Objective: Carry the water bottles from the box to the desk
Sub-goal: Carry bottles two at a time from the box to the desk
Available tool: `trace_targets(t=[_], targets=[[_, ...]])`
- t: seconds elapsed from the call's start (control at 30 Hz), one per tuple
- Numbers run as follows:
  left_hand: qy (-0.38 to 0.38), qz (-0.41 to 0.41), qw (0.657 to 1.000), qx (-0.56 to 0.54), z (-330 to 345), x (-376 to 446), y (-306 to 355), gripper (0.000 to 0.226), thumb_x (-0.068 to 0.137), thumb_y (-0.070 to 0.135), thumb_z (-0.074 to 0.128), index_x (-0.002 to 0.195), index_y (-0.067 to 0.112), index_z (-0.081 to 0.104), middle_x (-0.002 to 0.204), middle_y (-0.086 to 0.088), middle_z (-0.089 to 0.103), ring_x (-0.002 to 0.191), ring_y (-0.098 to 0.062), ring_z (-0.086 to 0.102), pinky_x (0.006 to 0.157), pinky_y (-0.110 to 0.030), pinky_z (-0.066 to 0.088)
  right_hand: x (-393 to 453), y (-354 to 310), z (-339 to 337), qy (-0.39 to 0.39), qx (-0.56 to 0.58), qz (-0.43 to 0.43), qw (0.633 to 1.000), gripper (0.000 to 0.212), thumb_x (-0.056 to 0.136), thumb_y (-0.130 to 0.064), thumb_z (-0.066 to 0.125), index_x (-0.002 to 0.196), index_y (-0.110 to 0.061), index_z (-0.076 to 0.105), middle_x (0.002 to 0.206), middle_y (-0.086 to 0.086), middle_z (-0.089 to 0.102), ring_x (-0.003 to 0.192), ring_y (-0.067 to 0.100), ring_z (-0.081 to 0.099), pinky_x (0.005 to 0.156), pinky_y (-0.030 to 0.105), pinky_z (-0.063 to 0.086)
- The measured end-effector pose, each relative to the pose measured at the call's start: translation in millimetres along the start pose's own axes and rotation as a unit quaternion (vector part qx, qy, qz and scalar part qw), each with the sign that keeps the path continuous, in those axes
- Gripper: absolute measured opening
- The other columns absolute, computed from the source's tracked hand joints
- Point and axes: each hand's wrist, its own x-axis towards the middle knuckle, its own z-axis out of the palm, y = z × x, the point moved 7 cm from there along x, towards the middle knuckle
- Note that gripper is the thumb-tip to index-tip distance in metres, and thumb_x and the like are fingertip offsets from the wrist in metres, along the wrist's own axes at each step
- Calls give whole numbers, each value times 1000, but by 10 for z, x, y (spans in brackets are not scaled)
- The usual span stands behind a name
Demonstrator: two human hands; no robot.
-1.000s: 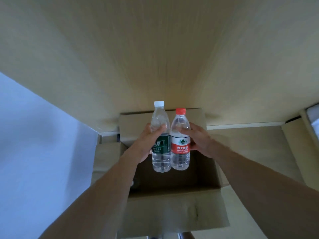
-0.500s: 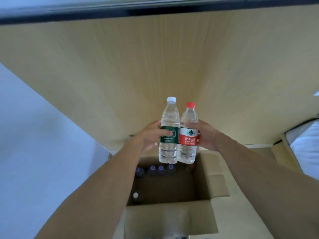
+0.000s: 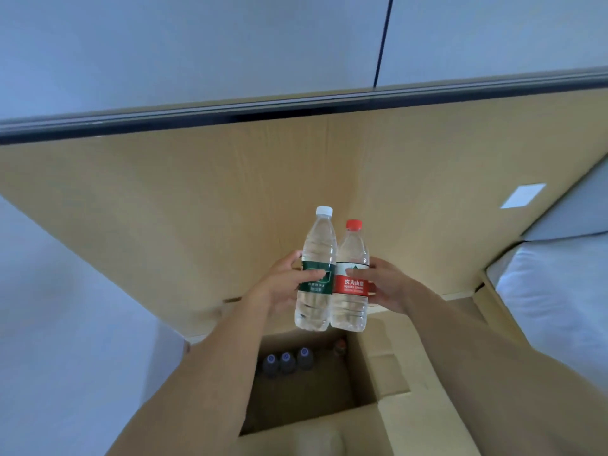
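Left hand (image 3: 279, 287) wraps the green-label bottle (image 3: 316, 274); right hand (image 3: 388, 286) wraps the red-label bottle (image 3: 351, 281), both at frame centre above the box (image 3: 388, 373). Neither has reached a desk; several bottles (image 3: 286, 358) remain in the box.

Red label (image 3: 351, 284) on red-capped bottle (image 3: 350, 281): "农夫山泉". Green label (image 3: 315, 280) text blurred, unreadable.

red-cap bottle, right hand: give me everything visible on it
The red-cap bottle is clear ribbed plastic, apparently full of water, cap on. A red label with white characters wraps its middle, a white band with a small green emblem above it. It is held nearly upright, tilted slightly right, above the open cardboard box. The right hand grips it at the label, thumb in front. Its left side presses against the green-label bottle.
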Motion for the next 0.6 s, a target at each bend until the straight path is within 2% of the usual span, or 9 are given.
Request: trace_targets(t=[0.07,0.1,0.17,0.23,0.3,0.4,0.53,0.6], targets=[[-12,1,1000,-8,140,-1,21,46,85,20,80,127,25,60,118,-6,73,106,-28,72,89,-57,58,-155,20,-112,22,12,-7,1000,41,87,-6,71,126,-7,60,114,17,70,99,31,68,90,49,56],[-22,2,1000,-12,221,0,39,46,86,18,80,127,23,60,119,-8,72,106,-29,72,89,-57,58,-236,32,-174,37,19,-11,999,41,87,-7,72,126,-7,60,115,17,70,99,31,68,90,50,56],[-46,12,999,-17,406,-10,103,48,87,14,78,130,19,58,122,-10,69,104,-27,72,84,-50,61,-422,55,-301,71,34,-20,997,42,86,-7,73,126,-8,60,112,15,71,97,29,68,88,48,56],[-79,24,997,-11,609,-52,168,47,87,11,77,129,18,58,123,-11,68,98,-24,73,74,-41,62,-646,103,-408,105,53,-29,993,40,86,-7,73,124,-8,61,102,9,73,90,25,69,79,42,57],[-112,27,993,-1,810,-111,198,49,86,13,79,130,19,58,122,-12,68,100,-27,73,77,-44,61,-900,184,-494,136,67,-38,988,39,86,-8,74,123,-9,62,98,8,74,88,24,70,73,40,56],[-169,26,985,14,1153,-209,209,54,84,16,81,132,20,56,122,-15,68,104,-32,72,87,-56,59,-1314,389,-620,177,103,-50,978,42,84,-11,76,124,-12,62,108,13,73,98,28,71,79,47,58],[-258,8,966,20,1765,-431,149,54,83,15,82,130,22,55,117,-17,72,101,-34,74,75,-54,61,-1950,745,-801,230,170,-67,956,43,85,-6,72,127,-10,61,116,18,70,105,35,67,95,57,52],[-309,-8,950,34,2103,-592,67,53,81,15,83,128,22,58,115,-15,73,102,-36,73,78,-61,59,-2304,937,-896,262,198,-81,941,41,88,-4,69,128,-8,60,113,19,70,101,35,68,95,56,52]])
